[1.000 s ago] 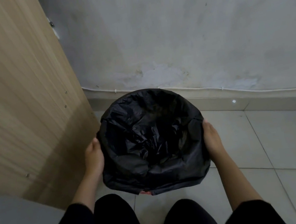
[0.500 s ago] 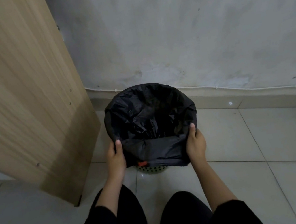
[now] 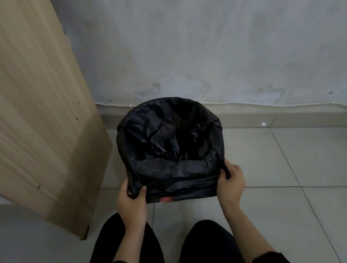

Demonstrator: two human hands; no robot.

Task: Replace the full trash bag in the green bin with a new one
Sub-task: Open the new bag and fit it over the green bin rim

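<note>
A black trash bag [image 3: 171, 145] lines the bin on the tiled floor in front of my knees, its mouth spread open and folded down over the rim so the green bin is fully hidden. A small red mark shows at the bag's lower front edge. My left hand [image 3: 131, 201] pinches the folded bag edge at the near left. My right hand [image 3: 231, 182] grips the same edge at the near right.
A tall wooden panel [image 3: 22, 104] stands at the left, close to the bin. A stained grey wall [image 3: 221, 34] rises behind, with a white cable [image 3: 276, 105] along the skirting. Pale floor tiles [image 3: 310, 178] stretch to the right. My dark-trousered legs [image 3: 206, 252] are at the bottom.
Both hands slid from the bin's sides to its near front and now pinch the folded bag edge. The bag skirt covers the green base that showed half a second ago. The view has pulled back.
</note>
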